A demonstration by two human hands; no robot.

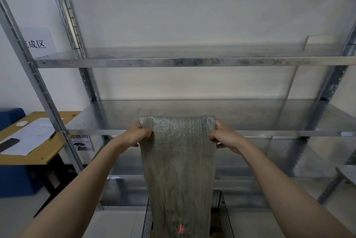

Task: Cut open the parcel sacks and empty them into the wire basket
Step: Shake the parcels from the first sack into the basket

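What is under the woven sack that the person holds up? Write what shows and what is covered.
Under the sack stands the black wire basket; brownish items, unclear, show at its right side. The sack covers the basket's middle.

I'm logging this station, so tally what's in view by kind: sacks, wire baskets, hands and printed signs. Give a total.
Sacks: 1, the woven sack
Wire baskets: 1, the wire basket under it
Hands: 2, left hand and right hand, each gripping a top corner of the sack
Printed signs: 2, upper sign and lower sign
Total: 6
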